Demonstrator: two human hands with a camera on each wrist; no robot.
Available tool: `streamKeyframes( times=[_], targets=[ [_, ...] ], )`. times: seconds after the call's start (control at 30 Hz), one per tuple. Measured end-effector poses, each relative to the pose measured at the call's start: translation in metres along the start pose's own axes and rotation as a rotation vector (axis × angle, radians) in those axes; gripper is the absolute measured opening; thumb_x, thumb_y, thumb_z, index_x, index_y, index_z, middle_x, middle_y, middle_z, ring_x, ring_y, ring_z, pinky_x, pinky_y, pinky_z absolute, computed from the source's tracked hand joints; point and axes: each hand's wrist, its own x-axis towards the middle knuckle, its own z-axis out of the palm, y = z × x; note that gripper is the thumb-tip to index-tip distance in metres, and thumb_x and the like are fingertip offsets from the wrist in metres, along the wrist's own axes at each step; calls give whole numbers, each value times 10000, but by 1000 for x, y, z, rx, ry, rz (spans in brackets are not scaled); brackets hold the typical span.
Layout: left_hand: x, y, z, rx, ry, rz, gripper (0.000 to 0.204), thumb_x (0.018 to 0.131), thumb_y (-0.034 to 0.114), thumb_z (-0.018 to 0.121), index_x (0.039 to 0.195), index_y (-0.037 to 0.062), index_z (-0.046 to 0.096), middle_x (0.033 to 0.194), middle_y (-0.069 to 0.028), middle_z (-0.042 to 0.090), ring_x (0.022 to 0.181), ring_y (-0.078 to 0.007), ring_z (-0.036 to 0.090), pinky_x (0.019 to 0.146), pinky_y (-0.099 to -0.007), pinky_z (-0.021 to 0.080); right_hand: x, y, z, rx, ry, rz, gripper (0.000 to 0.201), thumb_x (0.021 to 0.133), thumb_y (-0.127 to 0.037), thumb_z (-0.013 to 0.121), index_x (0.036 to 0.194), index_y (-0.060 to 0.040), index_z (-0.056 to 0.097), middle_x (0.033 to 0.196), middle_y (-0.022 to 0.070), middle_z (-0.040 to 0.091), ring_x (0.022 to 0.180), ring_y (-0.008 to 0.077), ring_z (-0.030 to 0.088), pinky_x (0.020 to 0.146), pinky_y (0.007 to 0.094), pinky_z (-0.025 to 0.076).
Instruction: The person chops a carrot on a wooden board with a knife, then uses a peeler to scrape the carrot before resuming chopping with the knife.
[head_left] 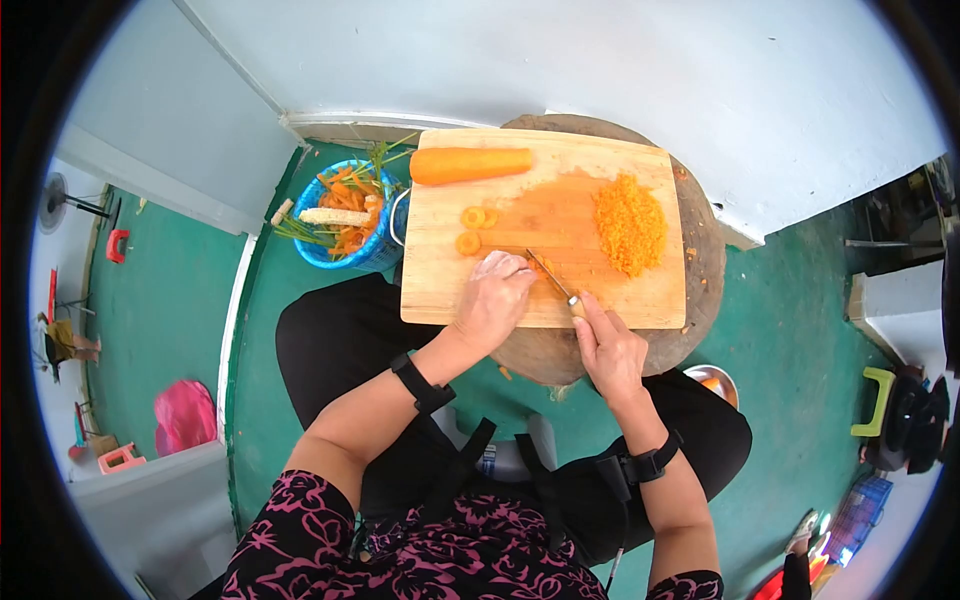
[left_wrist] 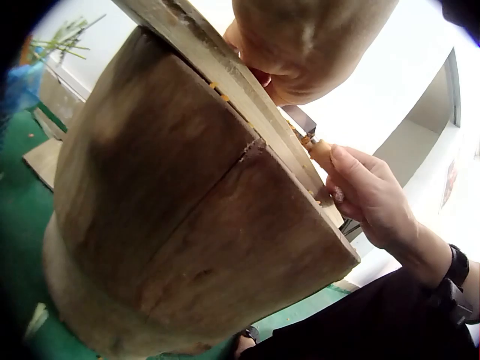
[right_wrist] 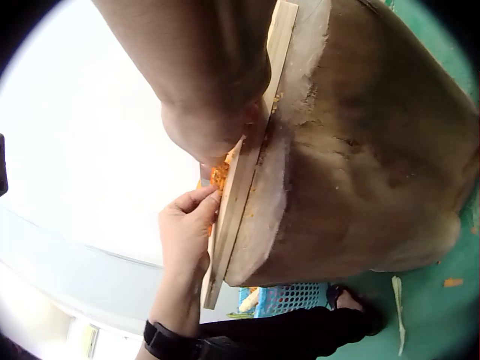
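Observation:
My right hand (head_left: 612, 350) grips the wooden handle of a knife (head_left: 553, 278), its blade slanting over the cutting board (head_left: 440, 290). At the blade's tip, my left hand (head_left: 495, 300) has its fingers bent down onto small cut carrot pieces (right_wrist: 218, 177), pinching them against the board. A few carrot slices (head_left: 468, 243) lie just beyond the left hand. A heap of finely chopped carrot (head_left: 630, 225) covers the board's right side. One peeled carrot (head_left: 470, 166) rests along the far left edge. The left wrist view shows the knife handle (left_wrist: 321, 154) in the right fingers.
A round wooden block (head_left: 705, 260) supports the board. To its left stands a blue basket (head_left: 345, 262) with peelings, stems and a pale cob. A metal bowl (head_left: 722, 380) sits on the green floor by the right knee. White walls rise behind the board.

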Motion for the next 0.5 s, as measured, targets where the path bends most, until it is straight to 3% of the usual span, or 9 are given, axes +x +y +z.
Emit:
streamKeyframes(
  times=[0.23,0.5],
  targets=[
    [1,2,-2,-15,29,-4,82,726,9,646,807,6,652,847,-109,620,825,-291,585,734,-369,483,-1,4,1,101,27,3,308,856,-187,636,1152,-102,634,794,108,653,692,280,644,600,352,510],
    [1,1,-2,-38,28,-8,72,736,3,633,807,6,644,847,-104,616,814,-294,579,734,-369,476,0,1,0,17,21,-36,322,844,-202,651,1153,-115,636,728,96,625,622,276,625,551,363,498]
  ],
)
